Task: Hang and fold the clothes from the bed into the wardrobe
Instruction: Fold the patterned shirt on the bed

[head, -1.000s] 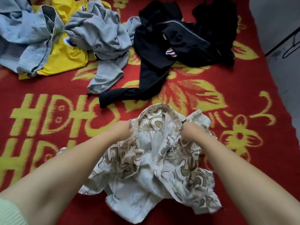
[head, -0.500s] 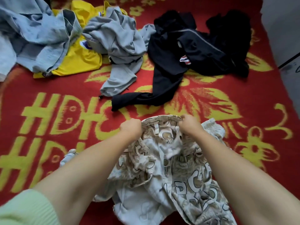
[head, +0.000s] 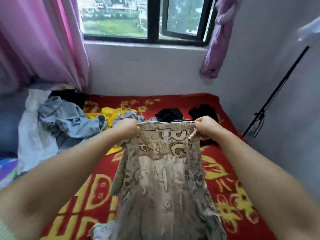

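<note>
Hands hold the patterned top (head: 164,179) up over the bed (head: 225,179). Left hand (head: 128,129) and right hand (head: 207,128) each pinch one end of its top edge, level and equally near. It hangs long, straight down towards the person

**Bedroom corner by a daylit window**

A black-framed window (head: 155,19) sits in a pale wall (head: 147,70), daylight and greenery beyond. A pink curtain (head: 43,40) hangs left, a purple one (head: 218,40) knotted right. A red and yellow blanket (head: 225,179) covers the bed.
</note>
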Available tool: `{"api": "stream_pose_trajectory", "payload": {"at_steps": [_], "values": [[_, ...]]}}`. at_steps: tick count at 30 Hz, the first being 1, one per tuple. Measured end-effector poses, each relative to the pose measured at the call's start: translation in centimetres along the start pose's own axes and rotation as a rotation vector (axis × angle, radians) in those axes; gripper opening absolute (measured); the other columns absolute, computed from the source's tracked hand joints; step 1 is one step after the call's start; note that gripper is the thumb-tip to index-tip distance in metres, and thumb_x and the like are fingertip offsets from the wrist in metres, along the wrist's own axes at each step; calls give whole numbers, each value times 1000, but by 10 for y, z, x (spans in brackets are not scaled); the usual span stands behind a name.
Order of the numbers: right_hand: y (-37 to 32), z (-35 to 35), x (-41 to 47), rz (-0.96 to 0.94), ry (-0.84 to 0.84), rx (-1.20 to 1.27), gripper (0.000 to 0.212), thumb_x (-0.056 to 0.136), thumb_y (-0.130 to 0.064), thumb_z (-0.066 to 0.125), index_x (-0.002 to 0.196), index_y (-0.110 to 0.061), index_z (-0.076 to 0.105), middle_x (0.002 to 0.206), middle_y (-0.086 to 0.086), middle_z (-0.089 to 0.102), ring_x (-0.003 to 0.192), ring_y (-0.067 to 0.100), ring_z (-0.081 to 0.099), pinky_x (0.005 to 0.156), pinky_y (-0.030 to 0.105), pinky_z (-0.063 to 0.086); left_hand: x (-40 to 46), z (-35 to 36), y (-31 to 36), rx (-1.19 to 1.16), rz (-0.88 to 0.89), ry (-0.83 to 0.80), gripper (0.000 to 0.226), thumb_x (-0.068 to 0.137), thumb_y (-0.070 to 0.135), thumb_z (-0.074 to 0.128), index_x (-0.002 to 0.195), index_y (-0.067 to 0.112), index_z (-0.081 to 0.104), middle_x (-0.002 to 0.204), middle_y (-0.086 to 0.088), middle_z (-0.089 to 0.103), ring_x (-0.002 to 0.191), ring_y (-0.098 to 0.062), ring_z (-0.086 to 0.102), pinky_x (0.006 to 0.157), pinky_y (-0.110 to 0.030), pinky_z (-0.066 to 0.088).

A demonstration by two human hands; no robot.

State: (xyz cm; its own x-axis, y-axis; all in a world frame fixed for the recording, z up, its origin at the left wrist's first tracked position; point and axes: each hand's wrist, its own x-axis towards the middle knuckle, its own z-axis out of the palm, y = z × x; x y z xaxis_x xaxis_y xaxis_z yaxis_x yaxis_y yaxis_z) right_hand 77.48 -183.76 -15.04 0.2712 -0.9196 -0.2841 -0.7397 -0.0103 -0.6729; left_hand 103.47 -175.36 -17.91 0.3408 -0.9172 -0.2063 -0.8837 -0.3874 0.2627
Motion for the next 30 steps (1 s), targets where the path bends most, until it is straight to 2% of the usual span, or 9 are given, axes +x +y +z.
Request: {"api": "stream_pose_trajectory", "payload": {"at_steps": [3,5,8,11,15,19,21,25,30], "values": [[-40,-29,-32,27,-107,314,20,94,-2,30,88,-9,48,59,14,69,48,20,68,37,14,41,-20,-52,11,-624,-46,1,24,90,14,49,68,14,58,51,3,52,39,-9,47,42,-17,38],[-62,-48,-51,-27,-180,451,23,96,-7,32,96,-6,55,77,17,73,68,24,73,55,21,54,-41,-86,16,-1136,-46,-77,23,91,9,51,71,13,60,49,0,53,34,-7,48,42,-17,44],[-85,-82,-75,-219,-206,426,24,94,-10,51,112,0,63,111,18,69,101,24,66,79,29,52,-69,-138,17,-1451,151,-260,24,93,5,44,81,7,64,63,-5,64,51,-10,62,52,-20,53],[-105,-106,-92,-373,-91,245,20,88,-2,62,107,4,65,107,20,67,94,27,63,79,31,51,-86,-173,16,-1230,252,-182,11,89,-4,52,91,1,61,83,-11,67,70,-14,67,64,-22,57],[-133,-123,-101,-542,337,-207,17,91,-19,64,94,-4,71,90,10,74,75,16,68,71,23,52,-98,-200,25,-632,280,235,8,89,0,57,90,-5,63,91,-22,66,81,-28,66,83,-43,57],[-145,-127,-99,-582,609,-414,31,92,-37,62,111,-14,69,102,9,67,100,28,60,83,38,49,-109,-217,27,-325,291,550,21,89,23,64,83,5,70,76,-7,67,76,-29,64,69,-39,53],[-148,-135,-95,-591,617,-318,43,89,-39,64,121,-10,64,114,13,59,110,29,53,92,41,46,-111,-225,28,-285,305,643,20,91,27,61,88,9,69,74,-1,62,76,-25,61,67,-32,46],[-156,-140,-111,-755,328,368,8,94,-29,59,93,-21,61,76,-7,63,63,7,58,59,23,47,-118,-240,34,-352,440,838,14,93,18,56,99,6,62,96,-8,54,87,-22,50,75,-33,42],[-154,-145,-121,-1077,458,213,13,97,-40,50,89,-31,55,63,-18,52,56,0,44,55,18,36,-128,-243,29,-525,674,759,12,96,22,53,99,11,58,68,10,53,52,6,46,49,-11,35]]}}
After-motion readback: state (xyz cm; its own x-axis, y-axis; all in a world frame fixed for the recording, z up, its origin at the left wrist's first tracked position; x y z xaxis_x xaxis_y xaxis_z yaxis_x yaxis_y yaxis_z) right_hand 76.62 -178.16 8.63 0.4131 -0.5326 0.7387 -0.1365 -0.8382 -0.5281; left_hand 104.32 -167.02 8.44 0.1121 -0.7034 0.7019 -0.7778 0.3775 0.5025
